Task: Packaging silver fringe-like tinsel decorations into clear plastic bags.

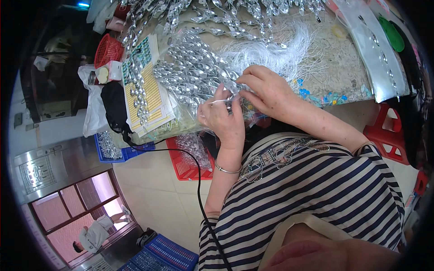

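Note:
Both hands meet at the near edge of the table, fingers drawn together around the end of a silver twisted strand (231, 86). My left hand (220, 118), with a metal bangle on its wrist, is closed on it from the left. From the right, my right hand (270, 92) pinches the same end between thumb and fingertips. A fine clear thread seems to cross my left fingers. A dense sheet of shiny silver twisted strands (185, 63) spreads away to the left, partly on clear plastic. Loose white threads (275, 54) lie beyond my right hand.
More silver strands (226, 18) lie along the far side. Yellow and teal patterned cards (147, 88), a black bag (115, 106) and a red basket (108, 50) are at left. Below stand a red crate (183, 169), blue trays (167, 253) and a red stool (386, 133). A cable (199, 174) hangs near my left arm.

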{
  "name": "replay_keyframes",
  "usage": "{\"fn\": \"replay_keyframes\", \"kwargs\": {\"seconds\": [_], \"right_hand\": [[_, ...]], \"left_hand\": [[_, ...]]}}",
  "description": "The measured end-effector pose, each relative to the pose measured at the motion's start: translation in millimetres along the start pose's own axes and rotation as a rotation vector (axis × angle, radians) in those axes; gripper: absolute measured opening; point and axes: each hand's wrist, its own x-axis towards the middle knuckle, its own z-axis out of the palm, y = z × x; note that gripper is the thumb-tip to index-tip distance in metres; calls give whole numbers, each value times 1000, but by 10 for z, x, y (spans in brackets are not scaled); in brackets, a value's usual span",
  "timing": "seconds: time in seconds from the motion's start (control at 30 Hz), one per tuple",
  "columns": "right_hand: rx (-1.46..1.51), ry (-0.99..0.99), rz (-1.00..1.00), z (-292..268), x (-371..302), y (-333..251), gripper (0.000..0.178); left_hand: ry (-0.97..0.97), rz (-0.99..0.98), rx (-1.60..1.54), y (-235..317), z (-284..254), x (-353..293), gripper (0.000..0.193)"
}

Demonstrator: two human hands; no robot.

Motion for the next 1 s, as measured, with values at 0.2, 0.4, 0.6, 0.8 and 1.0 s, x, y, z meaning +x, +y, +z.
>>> {"fn": "replay_keyframes", "kwargs": {"seconds": [0.2, 0.4, 0.6, 0.8, 1.0], "right_hand": [[-42, 5, -24, 0, -24, 39, 25], [-34, -7, -1, 24, -55, 43, 25], [-39, -57, -6, 16, -60, 28, 27], [-22, -41, -7, 48, -80, 23, 26], [-20, -10, -14, 56, -77, 23, 25]], "left_hand": [[73, 129, 32, -108, 15, -28, 44], [20, 64, -11, -81, -65, 12, 44], [41, -44, -128, -130, -71, 13, 33], [4, -30, -156, -135, -100, 18, 20], [-11, 42, -320, -112, -156, 55, 23]]}}
